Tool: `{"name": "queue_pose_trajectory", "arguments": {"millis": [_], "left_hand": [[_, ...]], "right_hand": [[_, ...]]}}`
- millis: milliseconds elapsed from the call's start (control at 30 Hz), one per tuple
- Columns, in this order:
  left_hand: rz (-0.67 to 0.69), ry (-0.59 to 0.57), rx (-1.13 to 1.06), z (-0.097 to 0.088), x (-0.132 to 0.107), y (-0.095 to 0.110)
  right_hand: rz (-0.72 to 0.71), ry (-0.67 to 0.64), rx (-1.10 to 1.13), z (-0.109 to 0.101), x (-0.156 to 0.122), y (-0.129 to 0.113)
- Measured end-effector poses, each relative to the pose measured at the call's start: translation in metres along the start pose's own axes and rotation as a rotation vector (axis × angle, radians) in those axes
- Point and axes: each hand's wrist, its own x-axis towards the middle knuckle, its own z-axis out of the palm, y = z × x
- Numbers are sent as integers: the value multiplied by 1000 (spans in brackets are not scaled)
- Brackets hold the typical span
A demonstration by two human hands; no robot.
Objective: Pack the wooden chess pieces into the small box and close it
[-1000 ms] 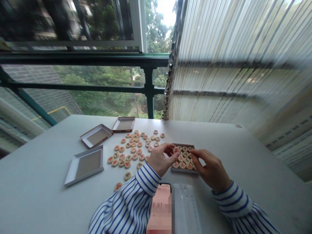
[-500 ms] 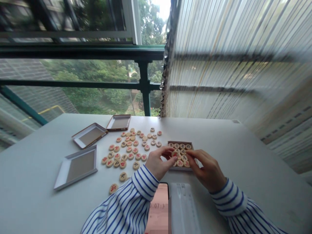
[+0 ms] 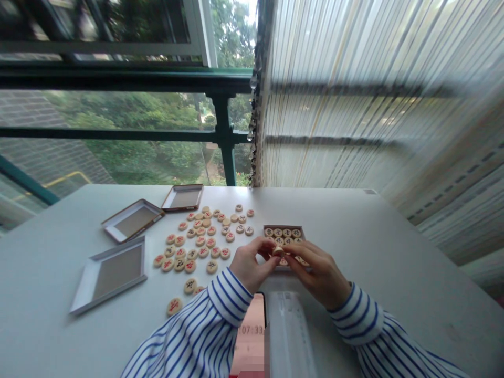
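Observation:
A round wooden xiangqi piece (image 3: 278,251) is held over the shallow box (image 3: 265,229) on the right of the table. My left hand (image 3: 252,265) pinches it between thumb and fingers. From the other side, the fingertips of my right hand (image 3: 321,270) close on the same piece. Rows of pieces with black characters (image 3: 286,232) lie face up inside the box, with some red ones nearer me. My fingers hide part of the box's middle and front.
Several loose xiangqi pieces (image 3: 200,241) are spread left of my hands. Beyond them stand three shallow trays (image 3: 106,304). A phone (image 3: 252,325) showing a timer lies below my left wrist, beside a clear plastic case (image 3: 289,325). Railing and string curtain border the table's far side.
My right hand has moved left from the box's right side to the piece in my left hand. That piece is now tilted. The view has shifted slightly to the right.

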Motion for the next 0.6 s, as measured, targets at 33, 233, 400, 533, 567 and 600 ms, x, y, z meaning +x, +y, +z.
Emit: {"name": "queue_pose_trajectory", "arguments": {"millis": [33,233,400,533,567,600], "left_hand": [[1,-4,6,0,0,1],[36,-32,4,-4,-1,3],[39,-49,-40,-5,-1,1],[6,-70,-107,-6,-1,0],[-3,-73,-117,-6,0,-1],[-11,-75,-124,-7,0,-1]], "right_hand": [[-2,-9,14,0,0,0],[55,-6,116,2,1,-2],[128,27,189,3,0,-3],[160,60,231,3,0,-3],[165,66,236,3,0,-3],[170,66,238,4,0,-3]]}}
